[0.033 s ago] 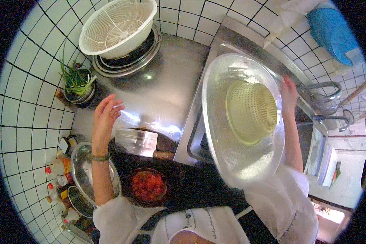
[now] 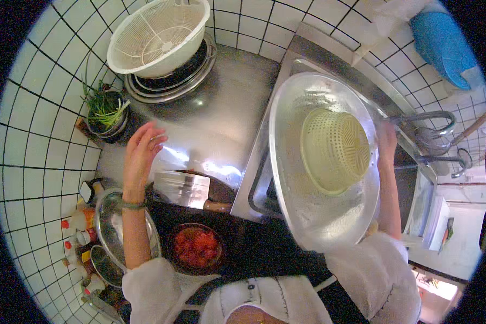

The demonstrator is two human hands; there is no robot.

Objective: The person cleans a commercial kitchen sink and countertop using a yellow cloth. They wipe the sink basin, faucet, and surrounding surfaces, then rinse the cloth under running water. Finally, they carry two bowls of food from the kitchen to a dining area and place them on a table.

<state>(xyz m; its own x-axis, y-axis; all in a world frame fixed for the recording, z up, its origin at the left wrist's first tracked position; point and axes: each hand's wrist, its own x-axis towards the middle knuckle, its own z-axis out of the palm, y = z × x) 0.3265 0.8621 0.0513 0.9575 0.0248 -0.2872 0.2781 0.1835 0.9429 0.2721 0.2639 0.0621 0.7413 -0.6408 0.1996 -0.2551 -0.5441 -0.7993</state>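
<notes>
On the right, a wide metal basin (image 2: 291,162) is held up on a tilt, its open side facing left. A pale yellow plastic colander (image 2: 335,151) sits inside it, base up. My right hand (image 2: 386,141) is at the basin's right rim, gripping it; the fingers are partly blurred and hidden. My left hand (image 2: 144,143) hangs over the steel counter (image 2: 221,116), fingers apart, with nothing in it. Nearest to it are a bowl of green onions (image 2: 107,113) and a cleaver (image 2: 182,189) lying on a dark board.
A white mesh basket (image 2: 162,38) rests on stacked metal pans at the back left. A bowl of chopped red pieces (image 2: 196,249) stands close to me. Metal lid (image 2: 113,221) and bottles (image 2: 81,218) line the left. The sink's faucet (image 2: 432,115) is right.
My right hand has shifted slightly lower along the basin's rim. The left hand, basin and colander look almost the same.
</notes>
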